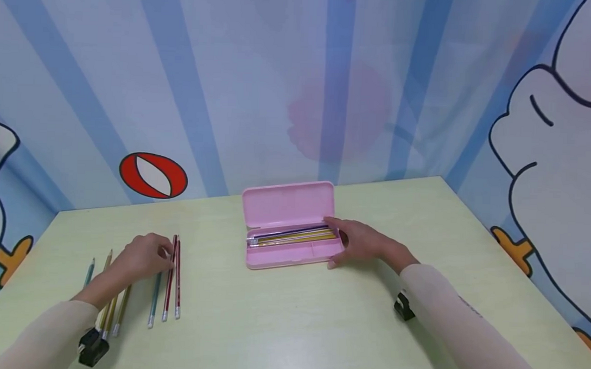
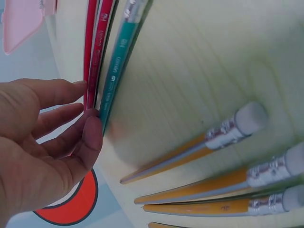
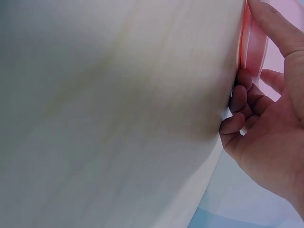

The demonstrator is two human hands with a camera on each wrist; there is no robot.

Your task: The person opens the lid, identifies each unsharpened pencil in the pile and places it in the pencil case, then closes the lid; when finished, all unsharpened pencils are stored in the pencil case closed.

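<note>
My left hand [image 1: 143, 255] is at two red pencils [image 2: 99, 47] lying side by side on the table. Its thumb and fingertips pinch at a red pencil, with a teal pencil [image 2: 115, 71] right beside the thumb. Toward the middle back stands a pink pencil case [image 1: 278, 258], its lid [image 1: 289, 206] raised. Several pencils [image 1: 293, 237], yellow and dark blue among them, lie in its rear compartment. My right hand [image 1: 362, 242] grips the case's right end, thumb at the front edge and fingers toward the back corner.
Several yellow pencils [image 1: 121, 311] and another teal pencil [image 1: 89, 272] lie left of the red ones, partly hidden under my left forearm. Erasers point toward me. A printed blue-striped curtain [image 1: 259, 96] hangs behind the table [image 1: 290, 325]. Each wrist carries a small black device [image 1: 94, 348].
</note>
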